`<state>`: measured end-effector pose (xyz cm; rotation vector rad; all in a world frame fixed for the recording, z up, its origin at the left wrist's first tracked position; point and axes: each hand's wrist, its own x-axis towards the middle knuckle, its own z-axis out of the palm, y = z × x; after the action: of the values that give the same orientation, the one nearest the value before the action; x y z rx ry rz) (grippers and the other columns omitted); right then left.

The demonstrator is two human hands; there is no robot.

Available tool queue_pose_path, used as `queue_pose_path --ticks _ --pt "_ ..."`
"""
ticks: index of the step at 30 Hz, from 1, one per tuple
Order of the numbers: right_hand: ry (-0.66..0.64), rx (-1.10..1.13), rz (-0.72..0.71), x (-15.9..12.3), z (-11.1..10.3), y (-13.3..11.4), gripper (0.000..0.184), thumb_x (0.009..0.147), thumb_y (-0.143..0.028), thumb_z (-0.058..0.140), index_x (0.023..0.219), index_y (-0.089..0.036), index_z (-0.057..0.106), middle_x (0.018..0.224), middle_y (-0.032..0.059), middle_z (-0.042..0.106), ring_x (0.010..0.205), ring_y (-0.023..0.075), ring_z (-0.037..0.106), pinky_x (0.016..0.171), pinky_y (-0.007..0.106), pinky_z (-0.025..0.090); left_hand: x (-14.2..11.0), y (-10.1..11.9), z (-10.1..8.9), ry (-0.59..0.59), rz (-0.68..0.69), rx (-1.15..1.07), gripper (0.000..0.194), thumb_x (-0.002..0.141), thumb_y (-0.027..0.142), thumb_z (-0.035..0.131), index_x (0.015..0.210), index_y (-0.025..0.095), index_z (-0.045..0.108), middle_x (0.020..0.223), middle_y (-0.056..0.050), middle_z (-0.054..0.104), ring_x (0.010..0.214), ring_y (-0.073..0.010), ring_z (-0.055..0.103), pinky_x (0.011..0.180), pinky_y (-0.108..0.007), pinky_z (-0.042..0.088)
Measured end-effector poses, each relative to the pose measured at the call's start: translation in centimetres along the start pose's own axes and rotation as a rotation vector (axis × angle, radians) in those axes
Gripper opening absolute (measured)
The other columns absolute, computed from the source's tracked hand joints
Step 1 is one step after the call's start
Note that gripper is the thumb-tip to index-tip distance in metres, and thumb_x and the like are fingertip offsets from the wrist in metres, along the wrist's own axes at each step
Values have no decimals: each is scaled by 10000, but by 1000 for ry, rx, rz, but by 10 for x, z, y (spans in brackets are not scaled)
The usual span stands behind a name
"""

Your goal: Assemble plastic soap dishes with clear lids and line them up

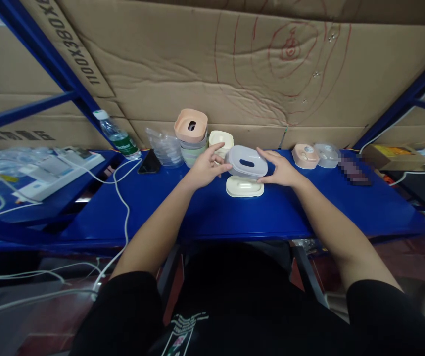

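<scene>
While both forearms (162, 220) are reaching forward over the blue table (212, 217), the right hand (282, 168) is grasping the lilac box (247, 170) by its right end, and the left hand (207, 168) is curving its spread fingers beside the opposite end, though whether it is gripping cannot be told. The box is showing just over the far edge of a cream tray (245, 188) lying on the table, and a brown cardboard wall (167, 64) is standing behind, with blue posts (45, 58) slanting at either side.

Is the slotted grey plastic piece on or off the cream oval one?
Off: left hand and right hand flank the grey piece; cream piece mostly uncovered.
</scene>
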<state>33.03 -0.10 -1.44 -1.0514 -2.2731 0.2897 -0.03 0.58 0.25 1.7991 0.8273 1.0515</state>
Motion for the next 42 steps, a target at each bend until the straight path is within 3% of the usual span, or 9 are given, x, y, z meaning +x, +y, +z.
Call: queue_pose_path --ticks 5,10,13,19,27,32,37,42 --pt "-178 -2 75 -3 -4 7 1187 654 -716 969 1665 -288 520 1622 150 609 1501 443 556 1284 658 381 2 -12 -8 -231 -9 272 658 792 453 862 1393 209 746 794 17 689 583 -106 458 593 -275 394" --pt "-226 20 127 -4 -6 4 1188 632 -681 989 1657 -291 533 1642 150 593 1517 452 548 1295 672 373 -2 -4 -5 -275 -57 526 549 801 489 836 1274 211 808 648 38 626 607 -151 509 623 -298 379" --pt "-267 29 140 -4 -7 2 1198 619 -647 1002 1662 -298 525 1663 137 575 1545 448 520 1308 664 361 -6 6 -3 -304 -80 639 457 811 504 829 1145 193 824 701 16 700 630 -158 575 641 -298 391" --pt "-341 54 134 -3 -5 -2 1240 613 -599 1012 1689 -294 478 1717 123 511 1579 428 483 1326 626 350 -8 12 1 -326 -145 780 579 731 570 896 1143 173 807 858 -34 798 735 -202 686 668 -304 426" --pt "-417 21 149 0 8 4 1191 537 -559 1043 1587 -229 585 1595 165 630 1453 448 598 1243 615 446 -7 9 18 -395 -185 1036 423 780 576 884 1031 241 826 909 -60 821 857 -254 734 651 -302 392" --pt "-408 39 132 -1 8 7 1172 540 -592 1033 1579 -274 593 1595 139 636 1450 435 605 1238 614 453 -7 6 18 -416 -185 1023 381 771 579 887 935 242 815 869 -56 812 861 -268 738 659 -311 406" --pt "-406 60 135 -2 8 7 1170 547 -587 1034 1591 -312 583 1615 113 625 1469 430 596 1251 613 453 -8 10 16 -429 -208 1008 396 802 560 875 1013 227 837 896 -73 810 865 -285 742 689 -329 417" --pt "-426 51 147 -2 7 5 1184 583 -573 1024 1628 -292 543 1654 122 587 1502 435 566 1272 615 433 -9 17 -3 -427 -172 889 423 801 522 869 1086 212 831 872 -42 799 772 -220 707 678 -316 428"
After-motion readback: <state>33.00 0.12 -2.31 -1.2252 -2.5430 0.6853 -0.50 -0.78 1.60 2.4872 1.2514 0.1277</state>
